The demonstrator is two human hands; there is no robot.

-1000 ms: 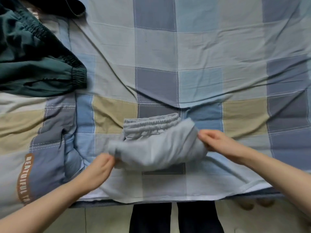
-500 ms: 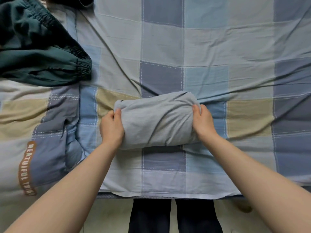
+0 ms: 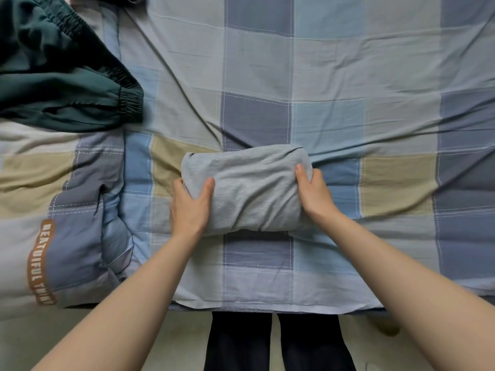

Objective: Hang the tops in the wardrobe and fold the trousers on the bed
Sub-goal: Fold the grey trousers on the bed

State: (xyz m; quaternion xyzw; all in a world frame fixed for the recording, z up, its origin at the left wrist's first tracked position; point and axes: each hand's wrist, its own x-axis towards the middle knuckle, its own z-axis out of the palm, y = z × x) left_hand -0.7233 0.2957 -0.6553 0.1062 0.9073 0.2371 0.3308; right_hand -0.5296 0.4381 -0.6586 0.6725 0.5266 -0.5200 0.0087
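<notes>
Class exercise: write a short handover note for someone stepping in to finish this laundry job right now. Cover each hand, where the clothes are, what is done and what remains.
Left hand grips the left end of the grey trousers; right hand grips the right end.
Grey trousers: a compact folded bundle on the checked bed sheet, near the bed's front edge.
Dark green garment: unfolded, far left.
Done: grey trousers folded.
Left: release them, then deal with the green garment. No wardrobe in view.

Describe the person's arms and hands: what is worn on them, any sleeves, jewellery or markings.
Both forearms are bare with no sleeves in view. The left hand and right hand wear no gloves, and no rings, watch or bracelets show. Nails look short and unpainted. No markings are visible.
</notes>
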